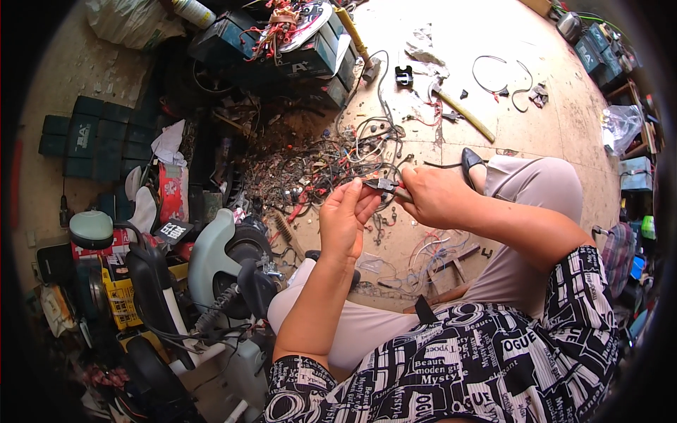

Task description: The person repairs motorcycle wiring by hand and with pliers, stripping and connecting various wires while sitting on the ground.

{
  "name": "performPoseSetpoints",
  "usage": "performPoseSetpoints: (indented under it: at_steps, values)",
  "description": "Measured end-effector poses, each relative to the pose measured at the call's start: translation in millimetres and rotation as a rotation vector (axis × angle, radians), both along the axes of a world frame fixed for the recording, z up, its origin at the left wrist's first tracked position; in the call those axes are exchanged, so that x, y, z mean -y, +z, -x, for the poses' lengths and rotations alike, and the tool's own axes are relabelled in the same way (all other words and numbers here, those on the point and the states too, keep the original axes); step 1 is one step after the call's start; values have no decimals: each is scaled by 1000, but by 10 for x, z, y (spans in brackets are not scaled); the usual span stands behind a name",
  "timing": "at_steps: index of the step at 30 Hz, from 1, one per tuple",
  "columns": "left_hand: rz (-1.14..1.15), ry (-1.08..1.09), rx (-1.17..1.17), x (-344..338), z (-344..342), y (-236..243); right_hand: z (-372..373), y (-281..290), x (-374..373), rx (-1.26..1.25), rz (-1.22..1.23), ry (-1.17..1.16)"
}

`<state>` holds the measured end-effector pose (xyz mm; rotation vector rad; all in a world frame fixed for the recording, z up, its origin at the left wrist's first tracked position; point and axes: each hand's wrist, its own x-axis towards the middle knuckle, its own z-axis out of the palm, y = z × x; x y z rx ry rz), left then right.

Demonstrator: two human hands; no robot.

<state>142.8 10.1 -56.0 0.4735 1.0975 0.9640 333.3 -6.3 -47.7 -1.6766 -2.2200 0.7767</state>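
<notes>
At the frame's centre, our right hand (431,194) is closing round the handles of pliers (386,185), whose head is pointing left, long axis dipping slightly rightward. Our partly curled left hand (343,217) is meeting their tip; its hold we cannot tell. Tangled wires (374,139) are lying just above; a hammer (463,113) is lying upper right.

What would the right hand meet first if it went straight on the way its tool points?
Most likely the left hand: the pliers in the right hand point toward its fingertips. Exact depth is unclear from this view.
</notes>
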Motion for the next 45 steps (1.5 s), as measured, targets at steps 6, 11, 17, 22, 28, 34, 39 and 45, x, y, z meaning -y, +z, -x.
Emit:
performPoseSetpoints:
  at_steps: [6,11,17,22,28,34,39,45]
  values:
    - [-11,-3,-7,0,14,-7,13,34,-34,6,90,5]
    - [-144,-36,-179,8,-23,69,-1,54,-51,-4,94,19]
    - [-76,8,-55,-23,-22,83,-1,6,-39,-68,6,2]
    - [-75,-1,-52,-27,0,33,-4,16,-35,-62,-58,-17]
    - [-64,-19,-53,-33,-1,14,-35,43,-58,33,-100,19]
    - [-63,-33,-57,-33,-2,28,-36,41,-48,50,-108,32]
    - [-54,-33,-50,-30,8,47,-15,81,-55,43,13,9]
    - [-73,-60,-98,-11,26,47,1,121,-41,53,46,9]
